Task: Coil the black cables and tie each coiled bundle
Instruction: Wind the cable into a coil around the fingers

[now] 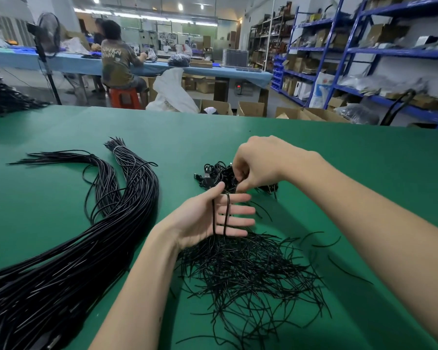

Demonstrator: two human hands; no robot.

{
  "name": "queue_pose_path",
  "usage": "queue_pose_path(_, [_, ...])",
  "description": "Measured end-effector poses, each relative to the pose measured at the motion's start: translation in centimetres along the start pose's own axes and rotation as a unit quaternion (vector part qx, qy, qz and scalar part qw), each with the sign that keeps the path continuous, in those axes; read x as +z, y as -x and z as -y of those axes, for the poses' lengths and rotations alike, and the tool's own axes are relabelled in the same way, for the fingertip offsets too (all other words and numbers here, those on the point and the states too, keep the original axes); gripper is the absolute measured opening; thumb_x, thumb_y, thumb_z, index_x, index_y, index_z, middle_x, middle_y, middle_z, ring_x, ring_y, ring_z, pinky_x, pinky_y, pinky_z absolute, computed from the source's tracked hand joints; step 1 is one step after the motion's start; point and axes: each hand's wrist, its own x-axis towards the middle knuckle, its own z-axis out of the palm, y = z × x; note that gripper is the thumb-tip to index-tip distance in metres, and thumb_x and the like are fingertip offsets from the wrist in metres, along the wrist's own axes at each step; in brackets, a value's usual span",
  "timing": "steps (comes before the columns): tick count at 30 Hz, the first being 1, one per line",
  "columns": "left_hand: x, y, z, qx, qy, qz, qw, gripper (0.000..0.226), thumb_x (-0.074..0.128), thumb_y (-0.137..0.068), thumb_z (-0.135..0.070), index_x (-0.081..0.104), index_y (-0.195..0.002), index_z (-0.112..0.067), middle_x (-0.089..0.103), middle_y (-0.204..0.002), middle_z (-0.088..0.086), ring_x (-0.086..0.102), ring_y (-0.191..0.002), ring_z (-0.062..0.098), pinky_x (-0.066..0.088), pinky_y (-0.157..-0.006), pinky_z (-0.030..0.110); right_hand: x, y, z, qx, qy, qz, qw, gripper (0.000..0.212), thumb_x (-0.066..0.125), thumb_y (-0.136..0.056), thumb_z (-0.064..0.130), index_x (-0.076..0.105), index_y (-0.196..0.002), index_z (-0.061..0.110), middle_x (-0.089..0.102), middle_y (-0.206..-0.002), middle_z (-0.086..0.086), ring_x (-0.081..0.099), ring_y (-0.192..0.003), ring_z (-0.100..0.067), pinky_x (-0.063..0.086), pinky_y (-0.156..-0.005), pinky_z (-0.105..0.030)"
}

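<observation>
the cable point(221, 215) loops lengthwise across the straight fingers of the left hand point(210, 218), its run leading up to the right hand point(257, 165), which pinches it just above, over the green table point(339, 173).

— How many hands are working at the green table point(61, 127)?
— Two: a left hand point(208, 218) and a right hand point(258, 162).
— And long black cables?
— Two big bundles: the thick bundle point(127, 210) sweeping to the near left and a thinner bundle point(104, 173) beside it. Too many strands to count.
— Short ties?
— One loose heap of ties point(250, 269), near centre, uncountable.
— Finished coils?
— One small pile of coils point(218, 175), number unclear.
— Other people?
— One seated person point(116, 61) far left, on one red stool point(124, 97).
</observation>
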Motion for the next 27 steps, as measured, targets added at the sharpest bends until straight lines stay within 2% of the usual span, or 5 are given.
queue_pose_path(6, [0.0, -0.1, 0.0, 0.009, 0.001, -0.018, 1.0, 0.06, 0.023, -0.106, -0.049, 0.056, -0.133, -0.007, 0.063, -0.131, 0.024, 0.059, -0.123, 0.042, 0.05, -0.1, 0.053, -0.8, 0.8, 1.3, 0.053, -0.091, 0.032, 0.994, 0.018, 0.075, -0.072, 0.036, 0.065, -0.063, 0.024, 0.062, -0.06, 0.009, 0.06, -0.067, -0.016, 0.041, -0.056, -0.026])
queue_pose_path(11, [-0.1, -0.3, 0.0, 0.047, 0.035, -0.067, 0.996, 0.059, 0.022, -0.107, -0.047, 0.057, -0.131, -0.007, 0.064, -0.129, 0.024, 0.061, -0.121, 0.041, 0.051, -0.099, 0.052, -1.6, 1.9, 1.9, 0.064, -0.222, 0.07, 0.97, 0.031, 0.058, -0.094, 0.037, 0.073, -0.068, 0.03, 0.061, -0.057, 0.009, 0.049, -0.05, -0.005, 0.038, -0.052, -0.023])
queue_pose_path(16, [-0.4, -0.2, -0.3, 0.103, 0.119, -0.074, 0.985, 0.061, 0.021, -0.107, -0.046, 0.054, -0.134, -0.003, 0.068, -0.122, 0.02, 0.072, -0.09, 0.027, 0.061, -0.084, 0.042, 2.3, 5.5, 2.8, 0.081, -0.474, 0.126, 0.868, 0.031, 0.047, -0.108, 0.025, 0.07, -0.091, 0.013, 0.056, -0.06, 0.007, 0.049, -0.048, -0.011, 0.043, -0.05, -0.024])
queue_pose_path(23, [0.0, -0.2, -0.4, 0.168, 0.193, -0.027, 0.966, 0.062, 0.021, -0.107, -0.043, 0.051, -0.136, 0.002, 0.06, -0.135, 0.024, 0.058, -0.125, 0.042, 0.05, -0.102, 0.052, 7.6, 8.0, 3.4, 0.133, -0.675, 0.227, 0.689, 0.042, 0.046, -0.107, 0.047, 0.065, -0.088, 0.015, 0.048, -0.061, 0.006, 0.045, -0.048, -0.009, 0.039, -0.047, -0.02])
queue_pose_path(27, [-0.4, 0.5, -0.6, 0.174, 0.181, 0.03, 0.967, 0.061, 0.024, -0.106, -0.043, 0.052, -0.136, 0.002, 0.056, -0.139, 0.025, 0.056, -0.125, 0.046, 0.053, -0.099, 0.049, 8.3, 7.9, 2.0, 0.171, -0.618, 0.265, 0.72, 0.041, 0.059, -0.096, 0.057, 0.063, -0.081, 0.019, 0.043, -0.059, 0.011, 0.033, -0.046, -0.006, 0.028, -0.042, -0.016])
